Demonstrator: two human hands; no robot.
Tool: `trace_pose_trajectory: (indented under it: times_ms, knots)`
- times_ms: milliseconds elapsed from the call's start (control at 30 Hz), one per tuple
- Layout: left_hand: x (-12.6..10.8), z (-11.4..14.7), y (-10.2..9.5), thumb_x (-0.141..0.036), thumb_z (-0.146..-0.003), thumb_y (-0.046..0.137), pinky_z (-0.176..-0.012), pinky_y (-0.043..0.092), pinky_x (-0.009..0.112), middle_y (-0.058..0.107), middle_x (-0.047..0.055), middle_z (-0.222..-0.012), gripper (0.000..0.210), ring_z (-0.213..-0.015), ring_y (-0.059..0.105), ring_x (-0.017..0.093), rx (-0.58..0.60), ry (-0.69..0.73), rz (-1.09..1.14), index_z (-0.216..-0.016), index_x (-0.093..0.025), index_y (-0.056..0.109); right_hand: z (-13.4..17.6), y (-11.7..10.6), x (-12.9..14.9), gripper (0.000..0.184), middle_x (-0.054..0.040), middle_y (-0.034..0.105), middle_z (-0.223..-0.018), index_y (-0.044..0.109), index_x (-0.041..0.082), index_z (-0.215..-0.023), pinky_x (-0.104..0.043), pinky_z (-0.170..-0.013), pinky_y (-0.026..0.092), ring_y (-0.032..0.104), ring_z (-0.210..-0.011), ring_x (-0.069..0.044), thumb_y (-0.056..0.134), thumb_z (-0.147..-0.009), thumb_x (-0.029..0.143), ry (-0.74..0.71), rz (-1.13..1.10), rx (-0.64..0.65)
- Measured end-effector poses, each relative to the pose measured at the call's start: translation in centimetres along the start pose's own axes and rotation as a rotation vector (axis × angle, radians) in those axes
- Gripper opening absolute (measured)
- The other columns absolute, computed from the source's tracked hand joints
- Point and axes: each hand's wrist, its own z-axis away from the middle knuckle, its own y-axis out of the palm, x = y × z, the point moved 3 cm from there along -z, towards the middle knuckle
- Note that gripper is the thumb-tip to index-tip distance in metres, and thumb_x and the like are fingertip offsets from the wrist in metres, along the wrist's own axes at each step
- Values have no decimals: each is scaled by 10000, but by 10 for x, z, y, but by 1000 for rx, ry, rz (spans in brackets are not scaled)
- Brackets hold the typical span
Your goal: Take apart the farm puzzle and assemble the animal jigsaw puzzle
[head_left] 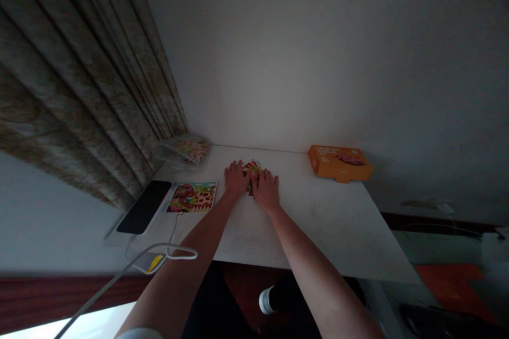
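Between and partly under my hands lies a small group of colourful jigsaw puzzle pieces [251,166] on the white table. My left hand [237,180] rests on their left side, palm down, its fingers stretched forward and its thumb towards the pieces. From the right, my right hand [266,190] lies over their edge with its fingers extended. Neither hand is wrapped around anything. The hands cover part of the pieces, so how they join cannot be made out. Left of my left hand is a printed picture card [192,197] with a farm-like scene.
A clear plastic bag [186,149] of colourful pieces sits at the back left, near the curtain [91,63]. An orange box [341,163] stands at the back right. A dark-screened phone [145,206] and a white cable [159,246] are at the left edge.
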Motion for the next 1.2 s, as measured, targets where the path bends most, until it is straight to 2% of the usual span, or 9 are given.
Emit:
trace_pose_trajectory:
  times_ms: [133,233,400,533,633,767,900,1000,1200]
  knots:
    - [-2,-13,-1,-452,-979,529,-1150,367,458,603,223,-1404,561,-1345,529,342,-3,59,-9,-1437,-129,559,-1,-2,0,565,-242,489,-1547,472,111,-1496,-593,-1214,196,406,-1460,-345,277,-1069,425,-6,-24,-18]
    - [-9,-14,-3,-512,-946,592,-1077,426,456,639,211,-1301,543,-1254,584,353,-27,-5,-14,-1343,-142,617,-2,-2,-2,527,-232,530,-1498,479,110,-1481,-568,-1213,207,440,-1416,-335,325,-1042,358,-18,-32,-35]
    - [-29,-6,-4,-526,-972,569,-859,517,362,626,168,-1264,465,-1035,697,287,-19,-120,59,-1272,-172,605,-3,2,-6,521,-218,561,-1448,472,110,-1482,-557,-1211,201,472,-1364,-319,363,-986,226,-45,-49,-53]
    - [-40,2,-3,-537,-974,578,-843,518,359,667,155,-1253,429,-1044,709,298,12,-150,94,-1245,-207,621,-6,5,-13,499,-192,600,-1395,540,118,-1412,-489,-1175,300,528,-1288,-295,331,-963,182,-54,-185,-102]
    - [-44,6,-4,-526,-957,619,-860,515,365,719,162,-1195,437,-1068,711,309,56,-181,162,-1264,-216,629,-9,4,-21,424,-157,658,-1252,622,169,-1276,-422,-1087,407,579,-1189,-269,324,-982,240,10,-359,-168]
    - [-46,10,-6,-473,-934,671,-835,513,327,766,142,-1093,390,-1034,727,280,86,-250,305,-1217,-205,655,-11,0,-30,355,-129,679,-1097,656,206,-1065,-410,-1021,452,610,-1089,-258,358,-996,387,103,-599,-236]
    - [-50,16,-11,-414,-909,716,-815,511,296,779,110,-1038,288,-979,733,244,46,-228,448,-1095,-197,688,-6,-2,-39,402,-108,681,-1111,615,210,-1120,-376,-940,500,642,-1018,-232,481,-935,541,258,-874,-289]
    - [-54,22,-17,-385,-890,741,-817,516,302,782,98,-1016,272,-950,731,241,6,-222,510,-1081,-198,693,1,-6,-45,461,-96,698,-1117,594,222,-1167,-339,-836,530,668,-933,-212,574,-876,579,348,-1028,-287]
    - [-60,29,-27,-359,-905,722,-855,525,302,782,97,-1044,266,-943,729,219,-89,-233,652,-1103,-184,695,21,-21,-50,506,-128,721,-1146,618,202,-1103,-353,-804,547,697,-913,-238,650,-796,602,430,-1055,-332]
